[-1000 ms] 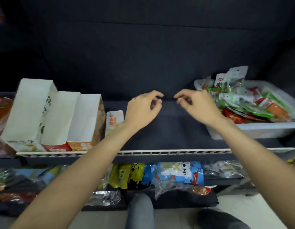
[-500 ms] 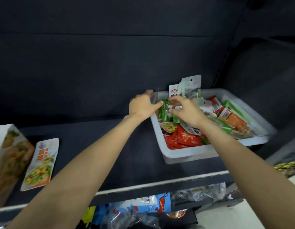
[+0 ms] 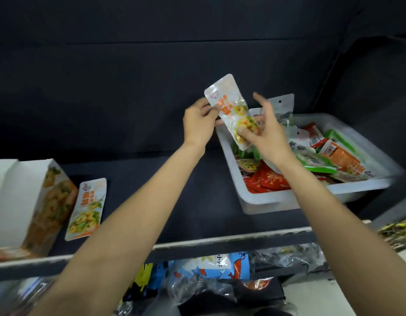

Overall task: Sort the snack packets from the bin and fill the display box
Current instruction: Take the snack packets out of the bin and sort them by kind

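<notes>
Heads up, your left hand has the orange-and-white packet pinched by its near edge only, and your right hand is just thumb and a finger or two on the lower end with the rest of the fingers splayed out, so it's a pretty thin grip on slick foil. I'd guess that if you let go with the right before the left gets a fuller hold, the thing swings or slides out and drops straight back into the white bin right below the grip, into the pile of red and green packs, and you're digging again. The display box sits well off to the left of the grip with a matching packet lying flat just beside it. Surface is a dark shelf with a pale front rail, dark wall behind, more bagged snacks on the level below
</notes>
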`<state>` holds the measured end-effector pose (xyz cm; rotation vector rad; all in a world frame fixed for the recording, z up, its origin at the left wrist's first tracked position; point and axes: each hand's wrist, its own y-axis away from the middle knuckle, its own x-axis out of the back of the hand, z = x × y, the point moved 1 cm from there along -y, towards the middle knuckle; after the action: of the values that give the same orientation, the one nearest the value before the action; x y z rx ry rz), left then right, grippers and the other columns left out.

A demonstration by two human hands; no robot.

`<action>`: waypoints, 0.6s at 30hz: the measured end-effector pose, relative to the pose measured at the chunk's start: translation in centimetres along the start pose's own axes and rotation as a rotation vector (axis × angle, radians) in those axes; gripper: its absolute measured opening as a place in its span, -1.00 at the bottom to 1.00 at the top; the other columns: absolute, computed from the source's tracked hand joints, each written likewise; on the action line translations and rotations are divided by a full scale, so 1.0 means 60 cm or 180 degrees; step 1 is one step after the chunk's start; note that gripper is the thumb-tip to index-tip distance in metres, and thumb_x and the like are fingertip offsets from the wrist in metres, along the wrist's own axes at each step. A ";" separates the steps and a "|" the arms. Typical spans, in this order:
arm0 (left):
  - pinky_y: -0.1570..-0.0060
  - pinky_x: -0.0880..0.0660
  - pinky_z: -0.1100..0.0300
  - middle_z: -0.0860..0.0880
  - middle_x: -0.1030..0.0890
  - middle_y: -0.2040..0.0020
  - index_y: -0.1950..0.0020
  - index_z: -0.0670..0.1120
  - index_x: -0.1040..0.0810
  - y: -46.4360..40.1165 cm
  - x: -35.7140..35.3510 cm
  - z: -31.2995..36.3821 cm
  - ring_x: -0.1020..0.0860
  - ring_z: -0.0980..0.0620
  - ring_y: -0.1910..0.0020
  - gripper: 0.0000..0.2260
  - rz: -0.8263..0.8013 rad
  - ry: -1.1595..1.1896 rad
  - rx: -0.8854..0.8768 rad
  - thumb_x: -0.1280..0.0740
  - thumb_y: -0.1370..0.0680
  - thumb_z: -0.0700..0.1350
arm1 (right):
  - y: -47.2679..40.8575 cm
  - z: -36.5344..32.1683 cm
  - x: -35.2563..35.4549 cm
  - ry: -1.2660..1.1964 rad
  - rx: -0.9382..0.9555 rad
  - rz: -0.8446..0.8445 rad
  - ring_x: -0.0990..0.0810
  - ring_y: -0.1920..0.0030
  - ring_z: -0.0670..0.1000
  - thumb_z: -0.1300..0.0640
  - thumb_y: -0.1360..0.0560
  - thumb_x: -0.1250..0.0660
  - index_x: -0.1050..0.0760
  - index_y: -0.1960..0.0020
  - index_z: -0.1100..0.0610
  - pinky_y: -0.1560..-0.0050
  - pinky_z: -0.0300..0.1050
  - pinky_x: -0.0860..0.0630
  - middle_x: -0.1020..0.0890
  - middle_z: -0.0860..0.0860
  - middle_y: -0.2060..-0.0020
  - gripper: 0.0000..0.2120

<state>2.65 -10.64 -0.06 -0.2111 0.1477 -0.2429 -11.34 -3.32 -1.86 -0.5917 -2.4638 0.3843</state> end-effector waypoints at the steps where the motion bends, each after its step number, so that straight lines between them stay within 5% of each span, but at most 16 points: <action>1: 0.08 -0.60 0.21 -0.12 -0.66 0.01 -0.21 -0.23 -0.50 0.011 0.008 0.006 -0.65 0.03 0.06 -0.78 0.0032 0.0166 0.0080 -0.30 -0.57 -0.24 | 0.012 -0.016 0.003 0.0060 0.0009 0.0032 -0.62 0.03 -0.01 0.08 -0.43 -0.45 -0.17 -0.45 -0.16 -0.06 0.07 -0.56 -0.61 0.00 0.04 -0.30; 7: 0.06 -0.59 0.18 -0.12 -0.64 -0.08 -0.41 -0.15 -0.26 0.110 0.116 0.002 -0.64 -0.02 -0.02 -0.53 -0.0176 0.0308 0.0821 -0.34 -0.55 -0.19 | 0.094 -0.088 -0.075 -0.0313 -0.0192 0.0200 -0.62 0.10 -0.04 0.16 -0.43 -0.44 -0.52 -0.19 -0.05 0.00 0.03 -0.57 -0.63 -0.08 0.13 -0.65; 12: -0.10 -0.54 0.11 -0.07 -0.60 -0.11 -0.42 -0.18 -0.30 0.206 0.242 -0.047 -0.59 -0.01 -0.09 -0.43 -0.0144 -0.0749 0.1054 -0.38 -0.44 -0.36 | 0.167 -0.098 -0.228 -0.0237 -0.0592 -0.0393 -0.60 -0.09 0.02 0.24 -0.46 -0.39 -0.52 -0.24 0.10 -0.15 -0.14 -0.48 -0.64 0.05 -0.06 -0.65; 15: -0.24 -0.45 -0.03 -0.10 -0.56 -0.23 -0.40 -0.17 -0.37 0.233 0.315 -0.069 -0.51 -0.05 -0.24 -0.37 -0.0121 -0.1721 0.1044 -0.44 -0.35 -0.21 | 0.193 -0.114 -0.316 -0.0223 -0.0824 -0.0915 -0.52 -0.20 0.09 0.25 -0.48 -0.35 -0.48 -0.28 0.11 -0.26 -0.07 -0.41 -0.57 0.12 -0.19 -0.63; 18: -0.41 -0.25 0.08 -0.13 -0.46 -0.36 -0.38 -0.17 -0.43 0.250 0.376 -0.067 -0.33 -0.04 -0.42 -0.50 0.0165 -0.2111 0.0984 -0.41 -0.44 -0.22 | 0.202 -0.142 -0.383 -0.0294 -0.0962 -0.1393 -0.44 -0.28 0.11 0.22 -0.52 -0.29 -0.37 -0.39 0.08 -0.30 -0.10 -0.36 -0.46 0.15 -0.29 -0.56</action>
<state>26.99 -2.88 -10.00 0.0271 -0.5394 -0.1315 14.59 -2.97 -10.43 -0.1378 -2.6681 -0.1391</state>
